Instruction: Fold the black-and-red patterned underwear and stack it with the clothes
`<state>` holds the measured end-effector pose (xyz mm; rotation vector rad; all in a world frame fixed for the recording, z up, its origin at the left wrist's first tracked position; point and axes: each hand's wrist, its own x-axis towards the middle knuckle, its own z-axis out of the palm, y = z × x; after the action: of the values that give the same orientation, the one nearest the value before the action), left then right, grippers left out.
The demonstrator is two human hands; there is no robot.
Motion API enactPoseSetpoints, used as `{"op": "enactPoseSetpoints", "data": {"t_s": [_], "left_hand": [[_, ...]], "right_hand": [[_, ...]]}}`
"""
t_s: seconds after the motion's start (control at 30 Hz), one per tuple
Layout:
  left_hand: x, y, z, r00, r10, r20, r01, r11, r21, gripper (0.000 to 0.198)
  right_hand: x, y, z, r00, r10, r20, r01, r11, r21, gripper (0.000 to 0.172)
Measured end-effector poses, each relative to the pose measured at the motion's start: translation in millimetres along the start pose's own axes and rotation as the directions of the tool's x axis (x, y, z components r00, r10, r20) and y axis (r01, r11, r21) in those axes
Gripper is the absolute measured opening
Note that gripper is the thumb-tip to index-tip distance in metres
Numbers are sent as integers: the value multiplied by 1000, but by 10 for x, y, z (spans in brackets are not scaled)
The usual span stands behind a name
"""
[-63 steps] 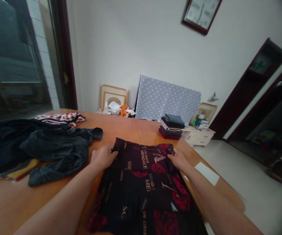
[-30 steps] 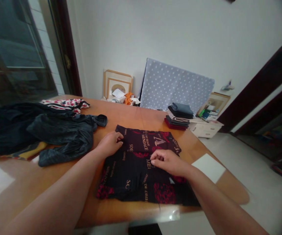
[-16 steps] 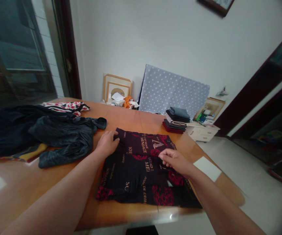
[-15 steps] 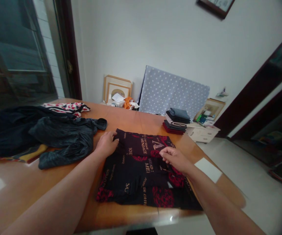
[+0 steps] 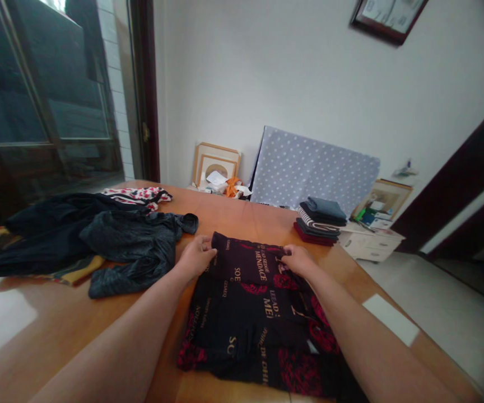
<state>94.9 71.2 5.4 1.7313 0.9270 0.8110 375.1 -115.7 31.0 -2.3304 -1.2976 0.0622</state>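
Note:
A black garment [image 5: 246, 313] with gold lettering and red rose-like patches lies partly folded on the table in front of me. At its far left corner, my left hand [image 5: 198, 257] is closed, thumb and fingers on the edge of the cloth. My right hand [image 5: 299, 261] pinches the far edge on the right side. The forearms reach over the table on both sides of the garment, and the right one hides part of its right side. Whether it is a shirt or another kind of clothing, I cannot tell.
Unfolded dark clothes [image 5: 141, 240] lie to the left on the wooden table [image 5: 233, 215]. A folded stack of clothes [image 5: 320, 221] stands at the back right. White paper [image 5: 391, 319] lies near the right edge. Behind is a polka-dot cloth [image 5: 313, 168].
My right hand has moved from over the middle right of the garment to its far edge and grips there. My left hand stays at the far left corner. The camera view has shifted.

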Motion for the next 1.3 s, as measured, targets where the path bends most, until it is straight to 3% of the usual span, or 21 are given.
{"op": "enactPoseSetpoints", "data": {"t_s": [0.17, 0.27, 0.43, 0.57, 0.67, 0.83, 0.97, 1.07, 1.13, 1.2, 1.3], "left_hand": [[-19, 4, 6, 999, -32, 11, 32, 999, 12, 45], [-39, 35, 13, 998, -44, 35, 45, 999, -23, 42], [-51, 48, 33, 998, -12, 58, 14, 1000, -20, 40], [-53, 52, 42, 995, -3, 95, 9, 998, -67, 38], [-67, 75, 37, 994, 3, 107, 8, 995, -101, 38], [-111, 150, 15, 998, -22, 54, 24, 999, -48, 40], [-127, 187, 4, 996, -49, 71, 52, 998, -46, 45], [-108, 168, 2, 995, -71, 70, 74, 997, -34, 49], [-85, 134, 5, 996, -73, 56, 75, 997, -25, 50], [-60, 91, 13, 997, -72, 34, 72, 997, -19, 52], [-28, 24, 24, 999, -45, 25, 45, 999, 4, 54]], "right_hand": [[-78, -30, -46, 1000, -4, -25, 2, 998, -66, 12], [-254, -81, -105, 993, -113, -35, 107, 984, -143, 15], [-643, -159, -170, 970, -238, 56, 245, 946, -213, 17], [-769, -186, -165, 953, -283, 105, 300, 931, -211, 18], [-673, -145, -125, 975, -222, 24, 222, 958, -182, 18], [-287, -14, -91, 997, -20, -79, 12, 995, -103, 18], [-57, -31, -125, 960, 88, -265, -154, 959, -236, 23], [-26, -117, -100, 927, 28, -373, -158, 933, -322, 29], [-50, -159, -39, 946, -81, -314, -36, 936, -350, 29], [-82, -169, 39, 976, -145, -164, 81, 936, -344, 27], [-104, -154, 121, 994, -111, -21, 98, 939, -329, 25]]}}
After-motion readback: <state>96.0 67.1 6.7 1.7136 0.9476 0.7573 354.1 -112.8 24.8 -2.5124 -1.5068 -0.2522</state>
